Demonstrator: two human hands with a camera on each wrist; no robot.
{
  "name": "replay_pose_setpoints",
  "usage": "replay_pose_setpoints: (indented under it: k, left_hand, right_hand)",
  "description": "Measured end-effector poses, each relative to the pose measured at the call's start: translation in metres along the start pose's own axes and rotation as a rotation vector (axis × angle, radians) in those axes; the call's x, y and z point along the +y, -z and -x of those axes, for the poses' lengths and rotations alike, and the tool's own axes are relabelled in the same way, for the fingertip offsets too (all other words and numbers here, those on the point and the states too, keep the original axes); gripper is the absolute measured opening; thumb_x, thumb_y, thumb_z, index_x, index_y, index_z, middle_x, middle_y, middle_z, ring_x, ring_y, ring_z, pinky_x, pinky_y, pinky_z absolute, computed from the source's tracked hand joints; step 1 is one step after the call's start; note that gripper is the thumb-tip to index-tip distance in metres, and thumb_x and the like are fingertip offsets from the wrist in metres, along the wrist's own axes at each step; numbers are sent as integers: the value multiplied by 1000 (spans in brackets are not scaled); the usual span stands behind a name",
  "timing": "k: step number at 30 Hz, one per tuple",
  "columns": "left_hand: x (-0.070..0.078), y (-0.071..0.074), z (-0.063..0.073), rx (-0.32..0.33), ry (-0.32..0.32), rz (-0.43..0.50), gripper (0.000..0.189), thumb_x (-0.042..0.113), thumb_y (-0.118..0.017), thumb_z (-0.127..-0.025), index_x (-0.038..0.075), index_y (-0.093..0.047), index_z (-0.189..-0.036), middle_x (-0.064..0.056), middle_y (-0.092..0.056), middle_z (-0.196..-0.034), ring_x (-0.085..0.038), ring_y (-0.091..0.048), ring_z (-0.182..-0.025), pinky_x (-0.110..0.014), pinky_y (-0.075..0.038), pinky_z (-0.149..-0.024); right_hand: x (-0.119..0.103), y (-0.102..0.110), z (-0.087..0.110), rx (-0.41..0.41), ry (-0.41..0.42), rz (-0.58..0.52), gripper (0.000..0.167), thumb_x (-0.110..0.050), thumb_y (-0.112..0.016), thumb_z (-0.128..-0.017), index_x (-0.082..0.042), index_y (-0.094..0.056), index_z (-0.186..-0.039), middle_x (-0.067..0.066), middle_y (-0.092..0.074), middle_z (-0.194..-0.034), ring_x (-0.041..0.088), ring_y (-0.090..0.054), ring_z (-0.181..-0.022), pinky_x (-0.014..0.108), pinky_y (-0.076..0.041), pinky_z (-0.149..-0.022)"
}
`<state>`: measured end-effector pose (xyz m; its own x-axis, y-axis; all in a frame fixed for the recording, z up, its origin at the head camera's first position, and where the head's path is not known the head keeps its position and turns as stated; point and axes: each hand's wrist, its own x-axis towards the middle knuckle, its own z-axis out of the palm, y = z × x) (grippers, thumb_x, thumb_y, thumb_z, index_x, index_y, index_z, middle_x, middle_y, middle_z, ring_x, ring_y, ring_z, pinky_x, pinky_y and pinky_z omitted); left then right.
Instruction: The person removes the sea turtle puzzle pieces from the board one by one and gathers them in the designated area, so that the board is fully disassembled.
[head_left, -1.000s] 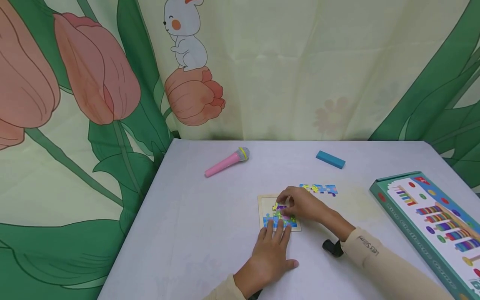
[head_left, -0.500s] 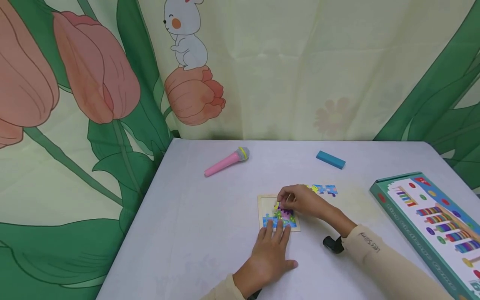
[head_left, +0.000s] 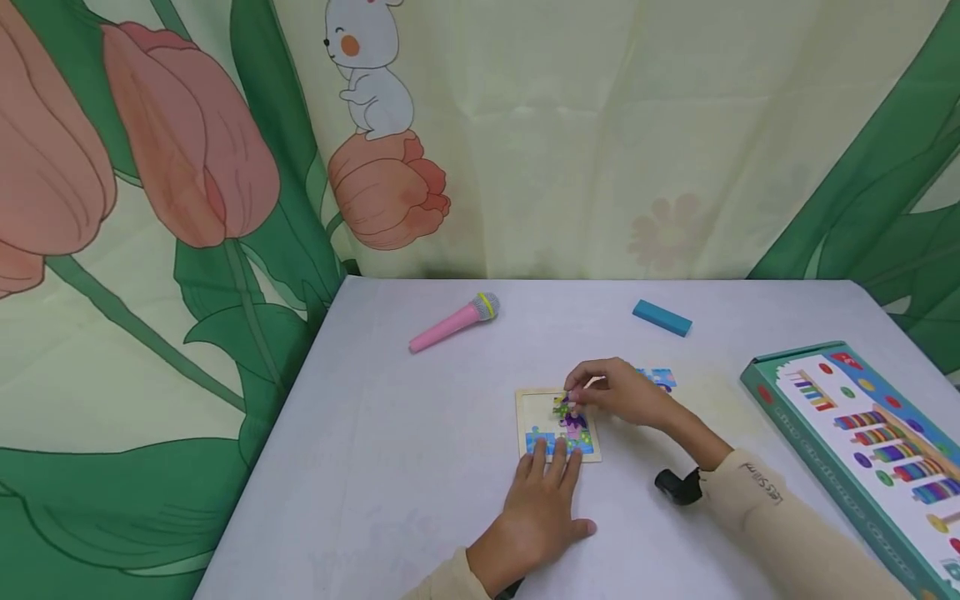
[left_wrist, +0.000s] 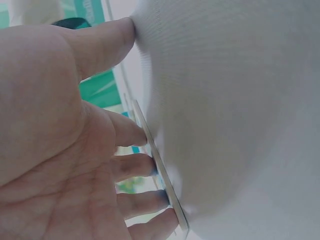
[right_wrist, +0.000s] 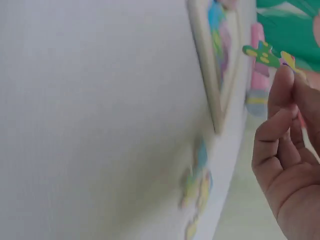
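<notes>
A small jigsaw puzzle board (head_left: 519, 417) with a pale wooden rim lies on the table, partly filled with blue, green and purple pieces along its bottom and right. My left hand (head_left: 543, 508) is spread flat, its fingers extended over the board's near edge; in the left wrist view the fingertips (left_wrist: 160, 199) rest at the rim. Above the board's upper right, my right hand (head_left: 618, 392) pinches a green and yellow puzzle piece (right_wrist: 265, 56) between thumb and fingers. Loose puzzle pieces (head_left: 660, 377) lie just behind the right hand, which hides part of them.
A pink toy microphone (head_left: 453, 323) lies at the back left of the table, and a blue block (head_left: 662, 317) at the back right. The large green-sided game box (head_left: 862, 450) takes up the right side. A printed curtain (head_left: 562, 150) hangs behind.
My right hand has lifted from the board and shifted up and to the right with the puzzle piece, covering more of the loose pieces. My left hand has stayed in place.
</notes>
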<state>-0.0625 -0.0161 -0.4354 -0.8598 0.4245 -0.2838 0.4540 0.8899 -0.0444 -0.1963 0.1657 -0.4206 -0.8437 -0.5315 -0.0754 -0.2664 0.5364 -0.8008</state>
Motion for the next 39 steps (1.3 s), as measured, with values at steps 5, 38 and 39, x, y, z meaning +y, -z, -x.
replay_pose_setpoints:
  k: [5,38,39]
  left_hand:
    - [1,-1,0,-5,10,16,90,73,-53,-93,22,-30,-163,1,-30,-166,-27,-26,-152,-37,-29,-118]
    - [2,-7,-3,-31,17,44,90,72,-52,-94,23,-25,-164,1,-24,-168,-27,-22,-154,-39,-26,-120]
    - [3,-7,-3,-31,18,41,89,72,-52,-94,23,-26,-164,1,-24,-168,-27,-22,-154,-38,-26,-120]
  right_hand:
    - [16,38,16,32,-156,18,20,-14,-68,-100,-3,-72,-116,3,-72,-96,22,-64,-84,33,-54,-71]
    - [36,35,30,185,-279,348,9,4,-72,-91,0,-70,-98,7,-59,-81,24,-54,-79,33,-49,-66]
    - [33,32,29,189,-270,352,9,4,-72,-91,0,-71,-99,7,-60,-82,24,-54,-79,33,-49,-66]
